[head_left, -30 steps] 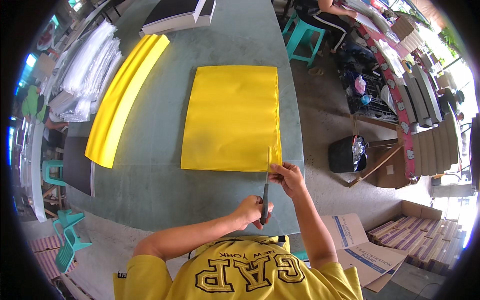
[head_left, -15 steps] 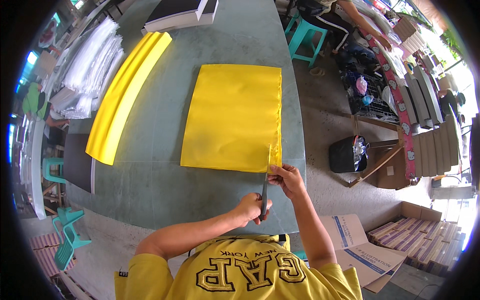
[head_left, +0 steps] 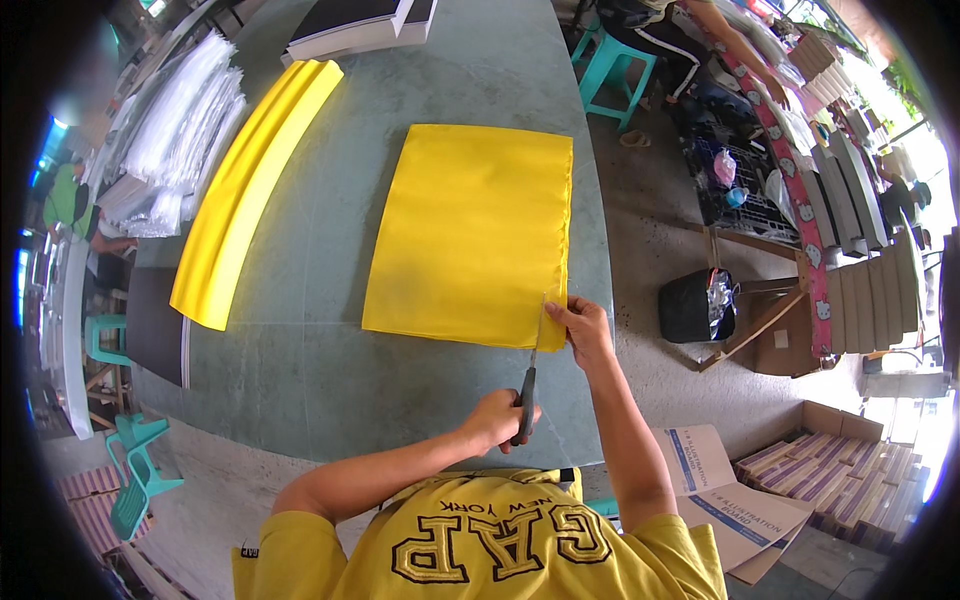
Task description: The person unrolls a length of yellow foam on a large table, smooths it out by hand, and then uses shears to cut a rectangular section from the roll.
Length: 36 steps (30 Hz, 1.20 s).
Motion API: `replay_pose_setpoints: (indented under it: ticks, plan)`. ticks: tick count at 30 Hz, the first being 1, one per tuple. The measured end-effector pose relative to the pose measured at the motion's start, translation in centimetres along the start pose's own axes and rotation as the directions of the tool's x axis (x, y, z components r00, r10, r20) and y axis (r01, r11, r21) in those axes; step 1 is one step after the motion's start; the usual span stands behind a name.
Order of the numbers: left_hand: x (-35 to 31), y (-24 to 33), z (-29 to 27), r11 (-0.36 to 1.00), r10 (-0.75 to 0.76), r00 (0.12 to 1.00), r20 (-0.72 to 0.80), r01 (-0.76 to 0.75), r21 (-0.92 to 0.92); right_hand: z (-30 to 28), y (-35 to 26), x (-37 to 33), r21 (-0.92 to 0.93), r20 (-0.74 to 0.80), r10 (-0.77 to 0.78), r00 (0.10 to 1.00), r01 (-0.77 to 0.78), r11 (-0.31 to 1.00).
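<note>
A yellow rectangular sheet (head_left: pixel 465 235), perhaps of several layers, lies flat on the grey-green table (head_left: pixel 310 390). Its right edge looks uneven, as if stitched or frayed. In my left hand (head_left: pixel 495 420), closed around the black handles, is a pair of scissors (head_left: pixel 526 400). Their blades point away from me and reach over the sheet's near right corner; how far they are parted I cannot tell. With thumb and fingers, my right hand (head_left: pixel 583 328) pinches the sheet's right edge close to that corner, just right of the blades.
Left of the sheet rests a long folded yellow strip (head_left: pixel 255 195), beside clear plastic sleeves (head_left: pixel 180 125) and a dark board (head_left: pixel 157 315). Black-covered stacks (head_left: pixel 355 35) stand at the far end. Beyond the table's right edge are a teal stool (head_left: pixel 615 75), a seated person and a black bin (head_left: pixel 690 307).
My right hand has moved slightly up along the sheet's edge. The sheet has turned a little, its right side shifting rightward, and my left hand with the scissors has drawn slightly closer to me.
</note>
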<state>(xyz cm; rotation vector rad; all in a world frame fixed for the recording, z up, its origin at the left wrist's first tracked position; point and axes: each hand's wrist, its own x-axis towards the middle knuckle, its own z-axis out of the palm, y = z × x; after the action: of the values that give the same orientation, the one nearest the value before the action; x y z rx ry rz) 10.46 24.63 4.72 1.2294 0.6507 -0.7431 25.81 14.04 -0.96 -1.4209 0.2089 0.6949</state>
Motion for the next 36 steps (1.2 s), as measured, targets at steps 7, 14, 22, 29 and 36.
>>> replay_pose_setpoints:
  ticks: [7,14,22,29,36]
  plan:
    - [0.9,0.3,-0.7,0.998,-0.032,0.998,0.062,0.035,-0.046,-0.2,-0.4,-0.6,0.017,0.088,0.070,0.994,-0.072,0.997]
    - [1.1,0.0,0.1,0.997,-0.002,1.000,0.025,0.004,-0.078,-0.4,0.0,-0.6,0.038,0.098,0.055,0.994,-0.059,0.997]
    - [0.8,0.0,0.1,0.997,0.017,1.000,0.022,-0.015,-0.082,-0.4,-0.1,-0.7,0.034,0.094,0.055,0.994,-0.058,0.998]
    - [1.5,1.2,-1.1,0.997,-0.002,0.999,0.042,0.005,-0.078,-0.3,-0.3,-0.5,-0.006,0.094,0.065,0.993,-0.065,0.998]
    - [1.8,1.0,-1.0,1.000,-0.005,1.000,0.005,0.005,-0.026,-0.5,-0.2,-0.5,-0.022,0.093,0.069,0.993,-0.068,0.997]
